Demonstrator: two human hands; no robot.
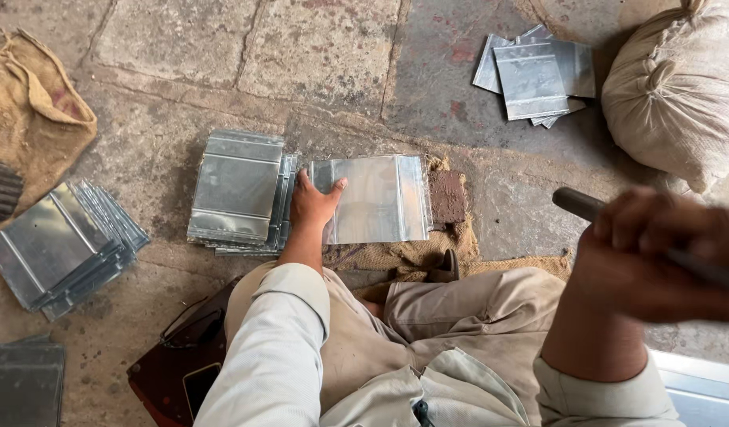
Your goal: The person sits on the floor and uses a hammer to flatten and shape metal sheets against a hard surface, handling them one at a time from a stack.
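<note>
Shiny metal sheet, rectangular w/ ribbed edges, lies flat on burlap over the stone floor, left edge pinned under the fingers. Dark metal rod, blurred, sits raised at the right, tilted, its near end buried in the fist.

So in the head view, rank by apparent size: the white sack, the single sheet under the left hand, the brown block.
1. white sack, though cut off by the frame
2. single sheet
3. brown block
</note>
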